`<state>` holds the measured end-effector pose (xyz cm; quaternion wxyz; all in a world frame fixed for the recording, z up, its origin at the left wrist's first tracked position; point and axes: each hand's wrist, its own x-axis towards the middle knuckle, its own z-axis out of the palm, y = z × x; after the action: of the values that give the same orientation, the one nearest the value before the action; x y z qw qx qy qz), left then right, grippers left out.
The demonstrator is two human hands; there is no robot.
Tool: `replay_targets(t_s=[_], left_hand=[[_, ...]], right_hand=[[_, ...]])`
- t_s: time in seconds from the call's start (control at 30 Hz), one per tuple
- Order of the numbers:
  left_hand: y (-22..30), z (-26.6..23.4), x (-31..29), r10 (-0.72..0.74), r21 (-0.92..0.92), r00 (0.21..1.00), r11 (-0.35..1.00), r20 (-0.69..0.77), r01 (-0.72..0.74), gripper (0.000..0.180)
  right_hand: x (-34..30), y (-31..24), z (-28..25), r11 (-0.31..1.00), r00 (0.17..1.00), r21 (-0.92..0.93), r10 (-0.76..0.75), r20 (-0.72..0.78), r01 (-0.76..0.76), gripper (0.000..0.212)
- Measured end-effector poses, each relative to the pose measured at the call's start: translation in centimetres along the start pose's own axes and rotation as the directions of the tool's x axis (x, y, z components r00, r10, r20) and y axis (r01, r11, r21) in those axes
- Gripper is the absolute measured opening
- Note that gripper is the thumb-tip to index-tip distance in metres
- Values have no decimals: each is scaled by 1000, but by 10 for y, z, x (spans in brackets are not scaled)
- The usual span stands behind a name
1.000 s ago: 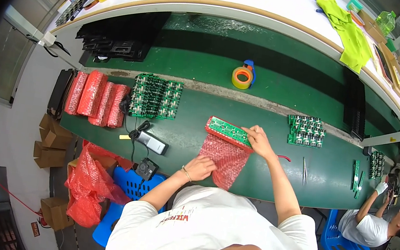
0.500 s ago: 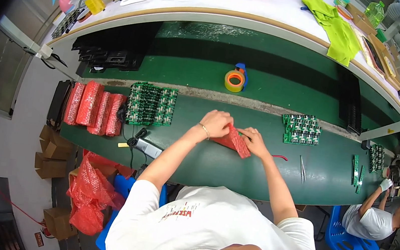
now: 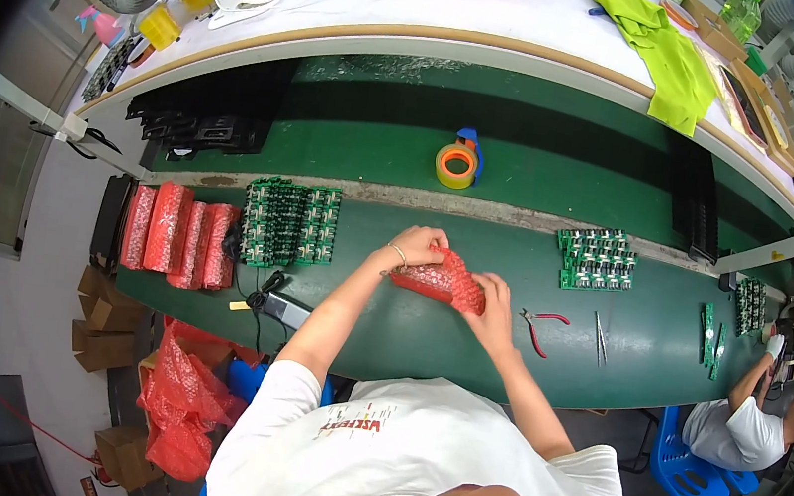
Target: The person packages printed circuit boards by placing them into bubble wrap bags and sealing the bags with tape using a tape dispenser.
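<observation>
A bundle of red bubble wrap (image 3: 435, 279) lies slantwise over the green bench in front of me; whatever is inside it is hidden. My left hand (image 3: 420, 244) is closed on its upper left end. At the lower right end, my right hand (image 3: 495, 313) grips the wrap between thumb and fingers. Just right of that hand lies a pair of red-handled pliers (image 3: 545, 331) with spread jaws. Beyond it are metal tweezers (image 3: 601, 337). Finished-looking red bubble-wrap rolls (image 3: 169, 230) stand side by side at the left, beside stacked green circuit boards (image 3: 290, 224).
More circuit boards (image 3: 596, 258) sit at the right. A tape roll on a blue dispenser (image 3: 458, 163) stands at the back, under a white shelf (image 3: 395, 32). A black power adapter (image 3: 286, 311) with cable lies front left. A co-worker (image 3: 739, 434) sits far right.
The bundle has turned to show its bubbly long side, and my right hand has shifted down and left along its end. The pliers' red handles and jaws now show beside that hand.
</observation>
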<state>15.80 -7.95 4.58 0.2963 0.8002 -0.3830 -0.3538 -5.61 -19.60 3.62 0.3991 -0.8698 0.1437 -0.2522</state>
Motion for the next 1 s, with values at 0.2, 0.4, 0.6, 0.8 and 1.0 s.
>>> replay_targets(t_s=[0.2, 0.4, 0.6, 0.8, 1.0], left_hand=[[-31, 33, -32, 90, -437, 856, 830, -508, -347, 21], [-59, 51, -31, -197, -655, 919, 751, -343, -84, 18], [-69, 71, -36, -322, -523, 815, 852, -481, 28, 21], [-74, 102, -102, -219, -584, 752, 770, -621, -257, 18], [-81, 87, -133, -211, -729, 848, 633, -487, -261, 16]], right_hand=[[12, 14, 7, 886, 900, 243, 427, -92, -395, 11], [25, 60, 8, 569, 743, 535, 644, 183, -624, 12], [25, 62, 4, 441, 593, 400, 654, 469, -803, 15], [-48, 29, 11, 790, 800, 206, 499, 333, -578, 19], [-74, 24, 17, 966, 954, 73, 231, 190, -249, 20]])
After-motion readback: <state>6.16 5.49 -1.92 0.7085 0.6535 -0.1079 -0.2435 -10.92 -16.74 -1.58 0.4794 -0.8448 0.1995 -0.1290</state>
